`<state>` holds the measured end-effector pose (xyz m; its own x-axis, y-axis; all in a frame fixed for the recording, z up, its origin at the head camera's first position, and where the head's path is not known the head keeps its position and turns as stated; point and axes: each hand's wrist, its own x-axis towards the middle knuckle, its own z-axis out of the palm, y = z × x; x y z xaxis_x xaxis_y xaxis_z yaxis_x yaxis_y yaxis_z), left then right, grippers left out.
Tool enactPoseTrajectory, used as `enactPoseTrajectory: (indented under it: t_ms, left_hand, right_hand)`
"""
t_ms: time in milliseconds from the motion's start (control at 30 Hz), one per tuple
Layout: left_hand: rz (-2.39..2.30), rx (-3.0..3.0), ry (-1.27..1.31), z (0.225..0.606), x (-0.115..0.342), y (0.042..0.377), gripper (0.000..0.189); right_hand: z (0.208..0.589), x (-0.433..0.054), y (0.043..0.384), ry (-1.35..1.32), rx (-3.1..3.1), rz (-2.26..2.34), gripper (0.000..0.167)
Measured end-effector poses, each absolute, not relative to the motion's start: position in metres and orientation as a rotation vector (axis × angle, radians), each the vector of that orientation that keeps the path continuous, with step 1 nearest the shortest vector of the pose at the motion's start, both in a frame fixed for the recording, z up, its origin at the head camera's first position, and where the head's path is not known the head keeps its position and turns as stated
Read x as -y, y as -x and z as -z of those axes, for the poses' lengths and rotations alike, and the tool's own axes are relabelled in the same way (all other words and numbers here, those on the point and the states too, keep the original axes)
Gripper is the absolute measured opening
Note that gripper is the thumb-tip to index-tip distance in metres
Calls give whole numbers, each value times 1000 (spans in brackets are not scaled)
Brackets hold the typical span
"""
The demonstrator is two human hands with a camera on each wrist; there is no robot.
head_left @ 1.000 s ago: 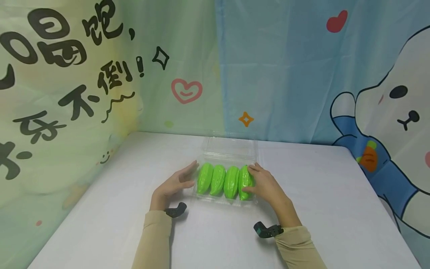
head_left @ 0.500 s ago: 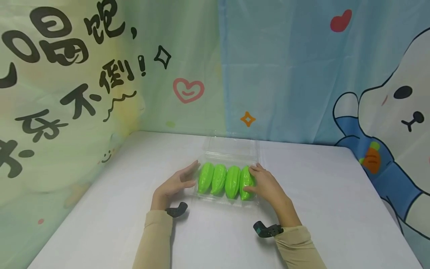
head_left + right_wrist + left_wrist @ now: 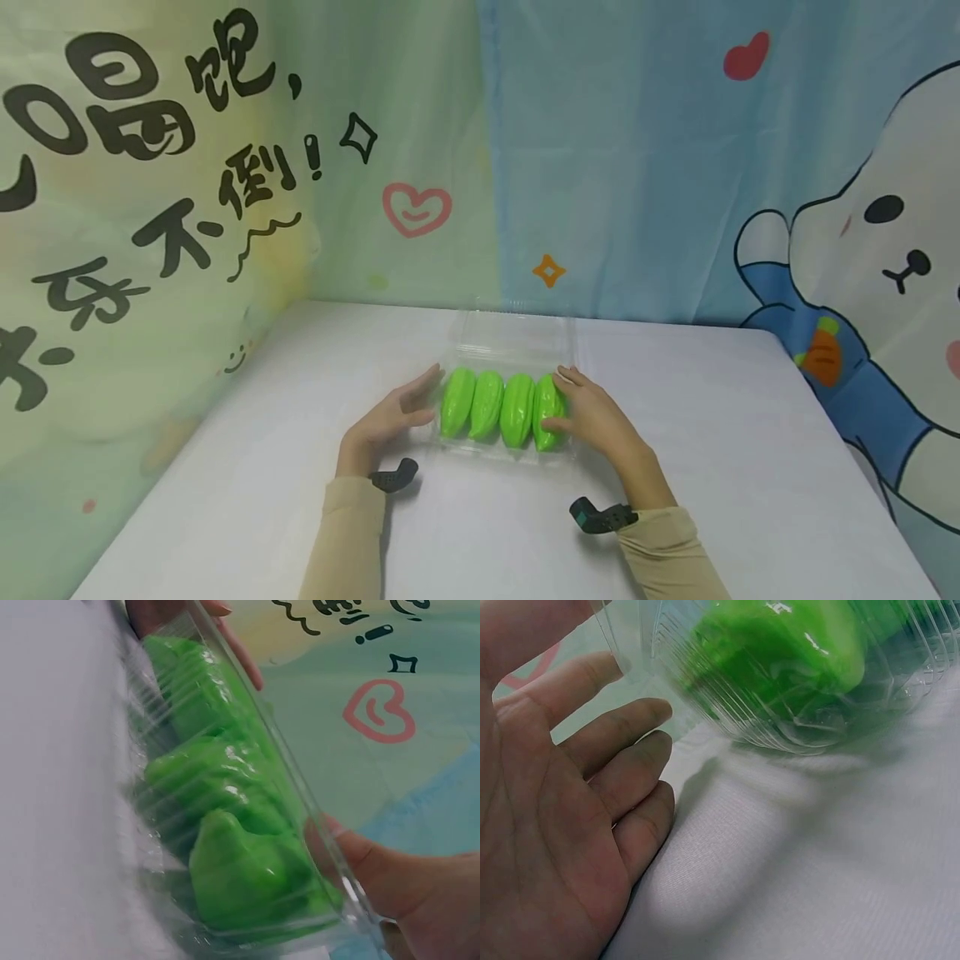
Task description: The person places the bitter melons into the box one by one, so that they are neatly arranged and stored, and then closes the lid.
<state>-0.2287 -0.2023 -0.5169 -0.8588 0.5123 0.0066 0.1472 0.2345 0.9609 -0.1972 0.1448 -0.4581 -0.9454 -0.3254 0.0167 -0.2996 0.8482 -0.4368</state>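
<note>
A clear plastic clamshell box [image 3: 450, 442] lies on the white table with its lid [image 3: 513, 333] tipped back. Several green, ridged, fruit-shaped pieces [image 3: 486, 404] lie side by side inside. My left hand [image 3: 390, 421] is at the box's left end, fingers loosely extended; in the left wrist view, several fingers of that hand [image 3: 562, 787] stand apart from the wall. At the right end is my right hand [image 3: 600, 417], its thumb reaching over the rightmost piece. In the right wrist view, that right thumb [image 3: 349, 847] lies by the rim; its other fingers are mostly hidden.
The white tablecloth [image 3: 480, 533] spreads around the box. A printed curtain [image 3: 630, 183] hangs behind the table's back edge and along its left side. Black cameras [image 3: 603, 517] sit on both wrists.
</note>
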Motion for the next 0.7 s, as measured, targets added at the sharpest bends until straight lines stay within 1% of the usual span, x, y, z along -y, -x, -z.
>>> enactPoseTrajectory:
  t_ms: [167, 367, 533, 700]
  left_hand:
    - [-1695, -2195, -623, 521, 205, 225, 76]
    - [-1683, -2204, -653, 524, 202, 228, 75]
    - [-1673, -2225, -630, 521, 201, 228, 75]
    - [-1668, -2214, -608, 519, 200, 228, 76]
  right_hand:
    - [458, -149, 197, 554, -2959, 785, 81]
    - [451, -163, 202, 457, -2935, 958, 75]
    - [445, -174, 222, 341, -2873, 1097, 74]
    - [447, -183, 248, 204, -2770, 1174, 75]
